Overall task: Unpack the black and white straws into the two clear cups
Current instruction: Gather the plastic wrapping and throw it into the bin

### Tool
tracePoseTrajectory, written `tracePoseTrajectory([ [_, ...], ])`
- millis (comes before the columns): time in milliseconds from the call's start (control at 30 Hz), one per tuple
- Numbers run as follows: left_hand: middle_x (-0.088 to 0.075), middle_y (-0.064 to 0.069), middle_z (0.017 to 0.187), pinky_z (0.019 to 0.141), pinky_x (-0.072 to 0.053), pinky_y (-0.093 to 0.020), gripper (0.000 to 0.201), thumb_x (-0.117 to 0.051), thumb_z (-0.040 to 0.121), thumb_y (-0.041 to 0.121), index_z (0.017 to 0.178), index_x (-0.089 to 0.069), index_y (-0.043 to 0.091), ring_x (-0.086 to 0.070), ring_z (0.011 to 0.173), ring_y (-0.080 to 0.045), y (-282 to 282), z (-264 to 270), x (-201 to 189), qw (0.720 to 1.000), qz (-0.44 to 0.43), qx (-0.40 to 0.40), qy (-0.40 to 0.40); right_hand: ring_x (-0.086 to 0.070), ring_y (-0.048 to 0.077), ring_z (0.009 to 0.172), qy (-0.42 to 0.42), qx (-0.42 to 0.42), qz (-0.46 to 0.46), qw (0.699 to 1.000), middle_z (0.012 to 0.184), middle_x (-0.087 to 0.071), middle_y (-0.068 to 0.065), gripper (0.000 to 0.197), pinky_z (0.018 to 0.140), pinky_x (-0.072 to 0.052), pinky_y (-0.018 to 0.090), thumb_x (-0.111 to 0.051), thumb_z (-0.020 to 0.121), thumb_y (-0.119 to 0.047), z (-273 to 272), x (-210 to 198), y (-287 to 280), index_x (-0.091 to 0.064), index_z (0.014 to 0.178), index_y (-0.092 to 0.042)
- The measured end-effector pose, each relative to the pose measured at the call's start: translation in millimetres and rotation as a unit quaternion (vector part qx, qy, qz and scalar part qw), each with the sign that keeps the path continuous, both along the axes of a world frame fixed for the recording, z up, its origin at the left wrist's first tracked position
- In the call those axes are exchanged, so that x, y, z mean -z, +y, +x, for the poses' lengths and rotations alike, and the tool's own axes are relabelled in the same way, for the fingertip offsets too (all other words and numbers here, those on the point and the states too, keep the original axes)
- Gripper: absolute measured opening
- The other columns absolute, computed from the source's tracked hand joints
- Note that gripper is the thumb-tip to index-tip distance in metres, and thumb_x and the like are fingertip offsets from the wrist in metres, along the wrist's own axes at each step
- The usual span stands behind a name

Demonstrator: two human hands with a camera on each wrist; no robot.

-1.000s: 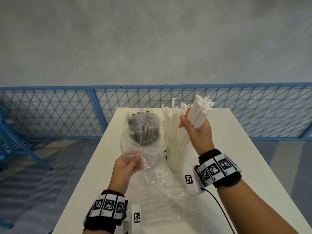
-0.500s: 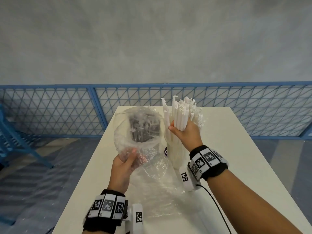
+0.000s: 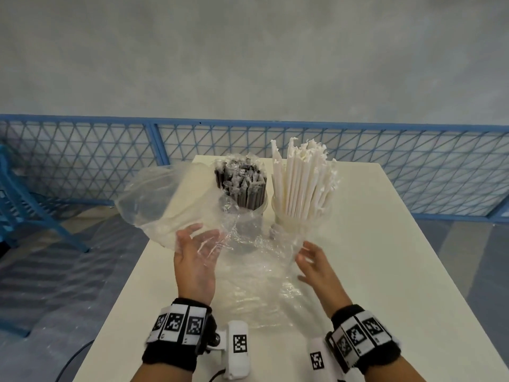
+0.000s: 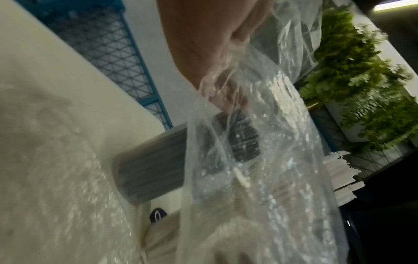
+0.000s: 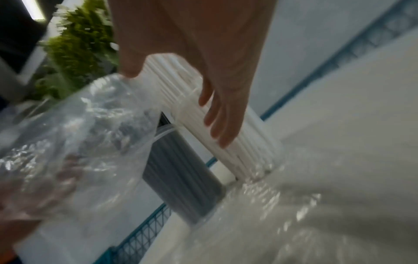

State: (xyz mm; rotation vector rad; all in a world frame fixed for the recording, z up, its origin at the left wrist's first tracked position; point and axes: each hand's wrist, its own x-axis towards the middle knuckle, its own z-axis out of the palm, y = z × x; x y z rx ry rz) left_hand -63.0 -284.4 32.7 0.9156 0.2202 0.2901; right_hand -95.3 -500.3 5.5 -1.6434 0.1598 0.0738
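Note:
Black straws [image 3: 242, 186] stand in a clear cup [image 3: 260, 213] at the far middle of the white table [image 3: 391, 244]. Just to their right, white straws [image 3: 301, 180] fill the second clear cup [image 3: 278, 217]. My left hand [image 3: 195, 257] is raised in front of the black straws and holds a clear plastic bag [image 3: 154, 199], which hangs in the air out to the left. The left wrist view shows the bag [image 4: 260, 160] caught at the fingers [image 4: 228, 100]. My right hand [image 3: 314, 260] hovers with spread fingers just short of the white straws' cup and holds nothing.
A second crumpled clear bag [image 3: 261, 288] lies flat on the table between my hands and the cups. A blue mesh fence [image 3: 413, 161] runs behind the table. A blue frame [image 3: 30, 205] stands on the floor at left.
My right hand let go of the white straws, which now stand in their cup, and drew back toward me. My left hand pulled the bag off the black straws and out to the left.

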Motion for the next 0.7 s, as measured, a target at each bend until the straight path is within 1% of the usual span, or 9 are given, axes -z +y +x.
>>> tracePoseTrajectory([
  [67,-0.070,0.002,0.069,0.085,-0.049,-0.038,0.030,-0.034,0.098,0.039,0.094,-0.056,0.019,-0.065,0.080,-0.021,-7,-5,2,1.000,0.003,0.013,0.019,-0.057,0.012,0.113,0.054,-0.064,0.093,0.992,0.126,-0.058,-0.004,0.067,0.096,-0.047,0.037,-0.061,0.072,-0.061,-4,4,7,-0.039,0.127,-0.029],
  [167,-0.066,-0.008,0.094,0.087,-0.051,-0.041,0.018,-0.044,0.097,0.029,0.112,-0.046,0.021,-0.066,0.079,-0.019,-13,-10,10,0.998,0.046,0.000,0.053,-0.065,0.019,0.102,0.036,-0.015,0.140,0.989,0.101,-0.070,0.001,0.038,0.088,-0.049,0.038,-0.062,0.081,-0.033,-3,3,9,-0.050,0.115,-0.022],
  [267,-0.037,-0.015,0.138,0.105,-0.041,-0.049,0.074,-0.070,0.083,0.016,0.137,-0.021,0.024,-0.052,0.118,-0.028,-2,-11,24,0.970,0.215,-0.105,0.050,-0.066,0.017,0.083,0.028,0.032,0.116,0.992,0.080,-0.061,0.002,0.014,0.082,-0.051,0.035,-0.046,0.094,-0.009,1,1,-1,-0.055,0.102,-0.017],
  [333,-0.018,-0.019,0.147,0.115,-0.024,-0.044,0.101,-0.081,0.069,0.010,0.144,-0.012,0.013,-0.026,0.135,-0.032,5,-10,26,0.901,0.397,-0.176,0.021,-0.063,0.016,0.075,0.041,0.026,0.100,0.994,0.076,-0.054,0.003,0.018,0.083,-0.051,0.036,-0.039,0.096,-0.008,2,1,-9,-0.056,0.099,-0.015],
  [400,-0.009,-0.021,0.152,0.114,-0.012,-0.042,0.105,-0.085,0.063,0.024,0.145,-0.022,0.013,-0.009,0.141,-0.032,11,-10,24,0.810,0.556,-0.188,0.012,-0.058,0.016,0.072,0.057,0.017,0.086,0.995,0.075,-0.050,0.004,0.021,0.083,-0.051,0.037,-0.037,0.097,-0.006,3,1,-12,-0.057,0.096,-0.015],
  [500,-0.010,-0.014,0.156,0.112,0.005,-0.052,0.069,-0.079,0.063,0.050,0.124,-0.056,0.027,0.009,0.146,-0.026,22,-9,25,0.674,0.721,-0.157,0.011,-0.054,0.013,0.067,0.068,-0.004,0.061,0.996,0.072,-0.048,0.003,0.022,0.077,-0.052,0.033,-0.038,0.096,-0.004,6,3,-12,-0.057,0.094,-0.015],
  [567,-0.039,-0.012,0.147,0.112,0.011,-0.050,0.041,-0.067,0.066,0.060,0.091,-0.068,0.028,-0.014,0.146,-0.025,27,-6,26,0.610,0.782,-0.125,-0.026,-0.054,0.013,0.065,0.073,-0.021,0.040,0.996,0.069,-0.047,0.001,0.022,0.076,-0.052,0.033,-0.038,0.095,-0.005,7,5,-11,-0.058,0.093,-0.015],
  [633,-0.071,-0.002,0.096,0.112,-0.013,-0.049,0.046,-0.049,0.074,0.066,0.067,-0.061,0.022,-0.064,0.102,-0.023,27,-3,26,0.645,0.761,-0.065,-0.020,-0.054,0.013,0.064,0.077,-0.026,0.019,0.997,0.067,-0.048,0.001,0.023,0.075,-0.052,0.034,-0.039,0.095,-0.004,8,5,-10,-0.059,0.092,-0.015],
  [700,-0.059,-0.002,0.052,0.083,-0.044,-0.040,0.061,-0.040,0.087,0.064,0.059,-0.052,0.012,-0.060,0.058,-0.027,28,-4,20,0.744,0.667,-0.009,0.039,-0.054,0.014,0.064,0.079,-0.002,0.012,0.997,0.068,-0.048,0.002,0.024,0.070,-0.052,0.032,-0.038,0.094,-0.002,9,7,-14,-0.058,0.091,-0.015],
])
